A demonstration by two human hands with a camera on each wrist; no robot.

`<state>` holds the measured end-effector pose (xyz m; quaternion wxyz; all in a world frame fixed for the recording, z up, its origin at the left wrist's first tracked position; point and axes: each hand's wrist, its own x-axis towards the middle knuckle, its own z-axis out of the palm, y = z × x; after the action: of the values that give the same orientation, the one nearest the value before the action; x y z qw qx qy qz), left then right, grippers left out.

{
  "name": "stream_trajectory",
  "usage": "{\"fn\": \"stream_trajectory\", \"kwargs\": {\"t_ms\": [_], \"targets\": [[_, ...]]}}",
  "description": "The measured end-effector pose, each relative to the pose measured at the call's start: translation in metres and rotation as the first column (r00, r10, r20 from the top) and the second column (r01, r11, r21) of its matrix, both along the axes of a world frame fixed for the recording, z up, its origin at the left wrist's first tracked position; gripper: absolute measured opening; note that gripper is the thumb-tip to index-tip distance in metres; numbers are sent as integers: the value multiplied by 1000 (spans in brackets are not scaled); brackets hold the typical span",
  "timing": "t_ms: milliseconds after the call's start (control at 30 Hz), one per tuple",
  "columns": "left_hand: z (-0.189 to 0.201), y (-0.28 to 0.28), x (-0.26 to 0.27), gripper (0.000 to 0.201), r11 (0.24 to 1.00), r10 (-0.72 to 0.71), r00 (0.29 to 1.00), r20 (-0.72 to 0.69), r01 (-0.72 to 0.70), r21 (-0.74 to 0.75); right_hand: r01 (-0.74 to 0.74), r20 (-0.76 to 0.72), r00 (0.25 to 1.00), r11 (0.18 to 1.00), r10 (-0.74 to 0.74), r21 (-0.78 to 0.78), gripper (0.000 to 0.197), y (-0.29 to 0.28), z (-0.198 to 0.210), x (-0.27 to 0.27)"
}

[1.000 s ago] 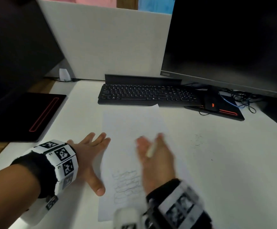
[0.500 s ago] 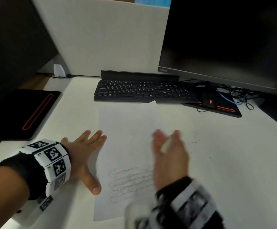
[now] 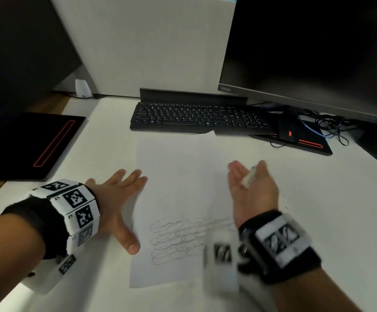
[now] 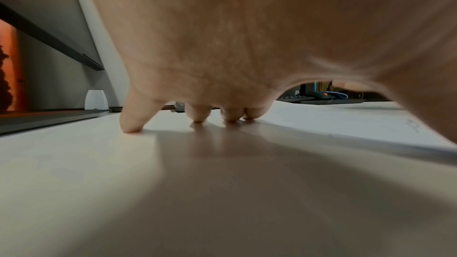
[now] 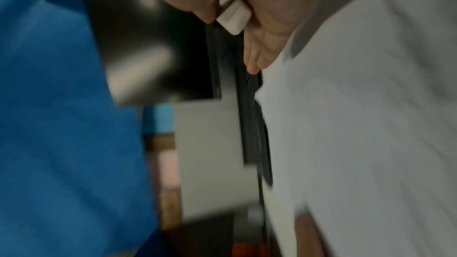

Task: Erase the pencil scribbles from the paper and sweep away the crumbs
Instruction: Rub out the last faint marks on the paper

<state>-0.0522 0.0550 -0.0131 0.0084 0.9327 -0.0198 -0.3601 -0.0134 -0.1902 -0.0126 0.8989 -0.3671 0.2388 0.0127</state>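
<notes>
A white sheet of paper lies on the white desk with pencil scribbles across its lower part. My left hand lies flat, fingers spread, at the paper's left edge; in the left wrist view its fingertips press on the desk beside the paper. My right hand stands on its little-finger side at the paper's right edge, fingers straight. Its thumb pinches a white eraser against the palm; the eraser also shows in the right wrist view. A few dark crumbs dot the desk just right of that hand.
A black keyboard lies behind the paper, under a dark monitor. A mouse sits on a black pad with cables at the back right. Another black pad lies at the left.
My right hand, still holding the eraser, has swept rightward across the paper from its middle to its right edge. The left hand has stayed in place.
</notes>
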Motion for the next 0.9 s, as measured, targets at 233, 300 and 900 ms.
{"fn": "stream_trajectory", "kwargs": {"t_ms": [233, 300, 900], "targets": [[-3, -2, 1, 155, 999, -6, 1000, 17, 6, 45, -396, -103, 903, 902, 416, 173, 23, 43, -35, -73], [-4, 0, 2, 157, 999, -3, 1000, 21, 3, 35, -249, -79, 963, 962, 258, 110, 22, 11, -31, -40], [5, -21, 5, 143, 999, -21, 998, 52, 19, 39, -458, -411, 364, -224, 836, -860, 31, 31, 18, -13]]}}
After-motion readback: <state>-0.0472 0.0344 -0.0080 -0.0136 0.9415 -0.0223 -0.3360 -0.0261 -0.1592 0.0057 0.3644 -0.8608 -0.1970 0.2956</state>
